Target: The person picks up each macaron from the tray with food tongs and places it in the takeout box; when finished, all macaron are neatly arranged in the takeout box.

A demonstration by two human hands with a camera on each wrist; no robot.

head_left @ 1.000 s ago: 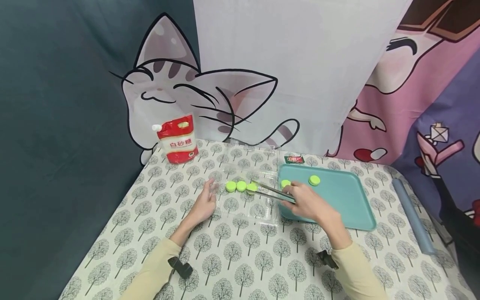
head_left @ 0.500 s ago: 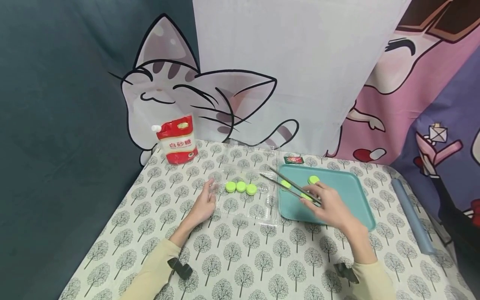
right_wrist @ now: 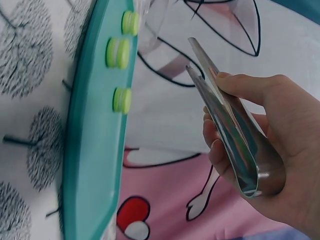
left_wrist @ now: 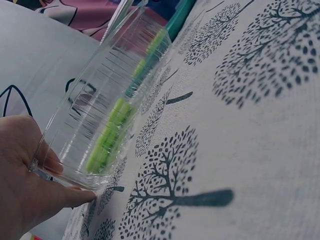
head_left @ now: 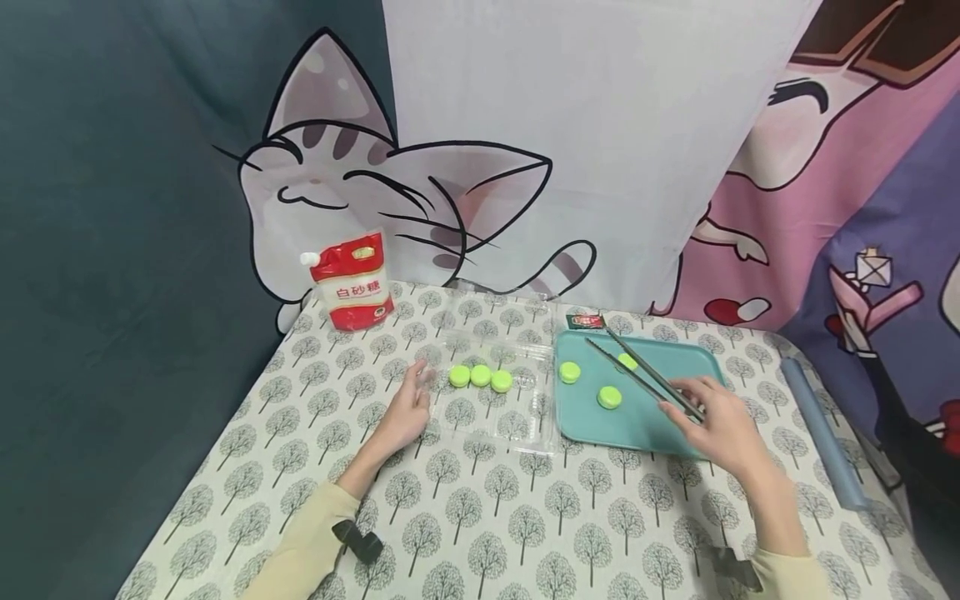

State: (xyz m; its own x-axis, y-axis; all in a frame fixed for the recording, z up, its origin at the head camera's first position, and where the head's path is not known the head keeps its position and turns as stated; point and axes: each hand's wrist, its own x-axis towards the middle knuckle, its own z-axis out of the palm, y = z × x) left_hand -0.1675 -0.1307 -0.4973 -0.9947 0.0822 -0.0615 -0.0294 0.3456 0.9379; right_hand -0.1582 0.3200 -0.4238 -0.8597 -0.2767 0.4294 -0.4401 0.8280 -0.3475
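Observation:
My left hand (head_left: 408, 408) grips the left edge of a clear plastic box (left_wrist: 70, 127), thumb low by the cloth and fingers seen through the wall. Three green macarons (head_left: 481, 376) sit in a row inside it. My right hand (head_left: 723, 425) holds metal tongs (right_wrist: 267, 172) over the teal tray (head_left: 675, 437); their two tips stand apart with nothing between them. On the tray lie three more green macarons (head_left: 610, 397); in the head view the tongs partly cover the far one.
Behind the tray lies a small green and red packet (head_left: 585, 322). A red and white sugar pouch (head_left: 354, 283) stands at the back left. The box's clear lid (head_left: 498, 312) lies folded back. A blue-grey roll (head_left: 825, 433) lies along the right side of the patterned tablecloth (head_left: 450, 533).
The tongs let go of the third macaron in the box. My right hand has carried them rightward and up over the tray. My left hand stays at the box.

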